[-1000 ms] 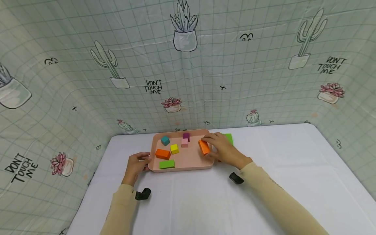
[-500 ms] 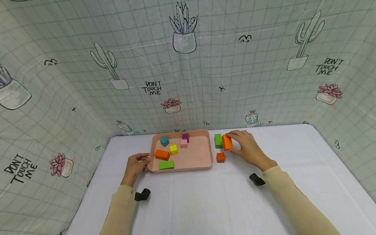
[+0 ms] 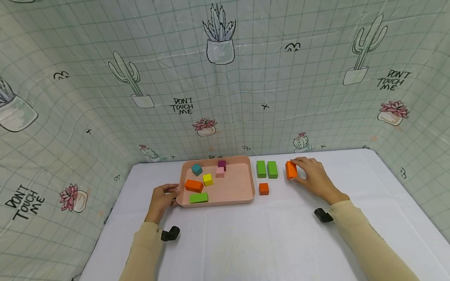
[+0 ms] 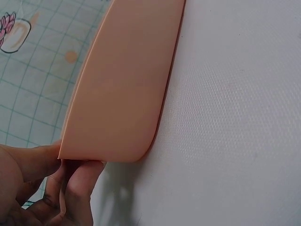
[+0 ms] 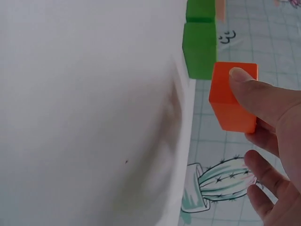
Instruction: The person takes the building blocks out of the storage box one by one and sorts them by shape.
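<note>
Between thumb and fingers, my right hand (image 3: 313, 177) pinches an orange block (image 3: 291, 170); the right wrist view shows the thumb on the orange block's face (image 5: 233, 101). To its left on the table stand two green blocks, one nearer (image 3: 272, 169) and one farther (image 3: 261, 169). A small red-orange cube (image 3: 263, 189) lies in front of them. My left hand (image 3: 162, 200) grips the left end of a pink tray (image 3: 232, 200), thumb at the rim and fingers against the tray's end wall (image 4: 113, 117) in the left wrist view.
Inside the tray lie a teal block (image 3: 197, 169), a purple block (image 3: 222, 164), a pink block (image 3: 220, 172), a yellow cube (image 3: 208, 179), an orange block (image 3: 194, 185) and a green block (image 3: 199, 198). A patterned cloth (image 3: 246, 86) rises behind the white table (image 3: 225, 242).
My right hand has carried the orange block out of the tray, rightward past the green blocks, uncovering them and the red-orange cube. The left hand stays at the tray.
</note>
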Tool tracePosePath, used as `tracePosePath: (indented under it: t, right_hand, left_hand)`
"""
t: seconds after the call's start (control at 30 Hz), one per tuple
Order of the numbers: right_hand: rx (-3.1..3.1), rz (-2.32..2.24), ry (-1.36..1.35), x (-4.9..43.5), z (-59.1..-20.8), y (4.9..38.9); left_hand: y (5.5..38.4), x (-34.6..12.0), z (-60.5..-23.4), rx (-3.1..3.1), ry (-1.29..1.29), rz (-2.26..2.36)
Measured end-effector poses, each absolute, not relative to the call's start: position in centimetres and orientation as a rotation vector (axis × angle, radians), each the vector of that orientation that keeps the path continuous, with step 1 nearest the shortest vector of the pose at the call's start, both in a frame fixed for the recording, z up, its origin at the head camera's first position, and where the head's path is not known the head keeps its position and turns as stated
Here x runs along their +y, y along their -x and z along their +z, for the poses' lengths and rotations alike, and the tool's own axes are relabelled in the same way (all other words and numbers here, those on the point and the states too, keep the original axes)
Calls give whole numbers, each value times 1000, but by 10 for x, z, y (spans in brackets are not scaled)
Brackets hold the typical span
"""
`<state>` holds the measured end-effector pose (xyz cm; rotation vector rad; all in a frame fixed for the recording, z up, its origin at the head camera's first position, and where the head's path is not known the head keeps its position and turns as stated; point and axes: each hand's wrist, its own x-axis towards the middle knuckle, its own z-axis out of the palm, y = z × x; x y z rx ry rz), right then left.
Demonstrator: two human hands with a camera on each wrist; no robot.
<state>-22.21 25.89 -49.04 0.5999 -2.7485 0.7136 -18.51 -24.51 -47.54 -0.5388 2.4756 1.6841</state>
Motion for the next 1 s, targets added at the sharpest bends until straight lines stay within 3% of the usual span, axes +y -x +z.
tracePosePath:
  t: [1.0]
  right_hand:
    - [-2901,669,-619,251,-503,243]
  left_hand:
    - [186,-246,-478,2488,552,1687]
